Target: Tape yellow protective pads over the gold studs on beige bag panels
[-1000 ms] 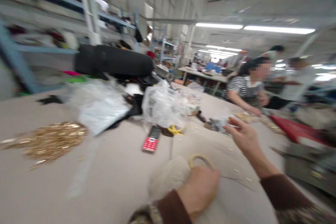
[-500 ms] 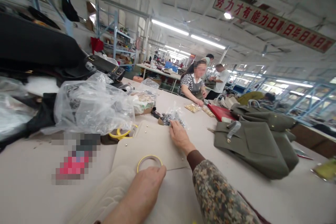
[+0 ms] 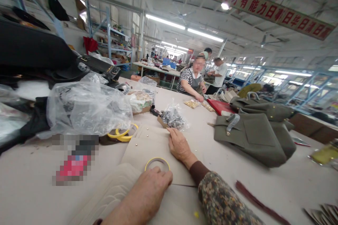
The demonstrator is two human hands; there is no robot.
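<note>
My left hand (image 3: 148, 190) is closed on a roll of yellow tape (image 3: 157, 161), the ring standing up past the knuckles over a beige panel. My right hand (image 3: 181, 147) reaches across the far right part of that beige panel (image 3: 142, 153), fingers together and bent at its edge; the thumb side is partly hidden. Small metal studs show along the panel's left side. More beige pieces (image 3: 111, 191) lie fanned in a stack under and left of my left forearm. Just beyond my right fingertips is a clear bag of small dark metal parts (image 3: 173, 116).
Two yellow tape rolls (image 3: 123, 133) and crumpled clear plastic (image 3: 89, 105) lie left. Olive-green bags (image 3: 250, 137) stand right, near a dark red strip (image 3: 258, 200). Across the table, a person in a striped top (image 3: 188, 81) reaches toward bags of gold parts (image 3: 192, 103).
The beige panel has shifted right, with my right hand at its edge. My right hand has drawn back from the bag of dark parts. The tape roll has moved slightly right with my left hand.
</note>
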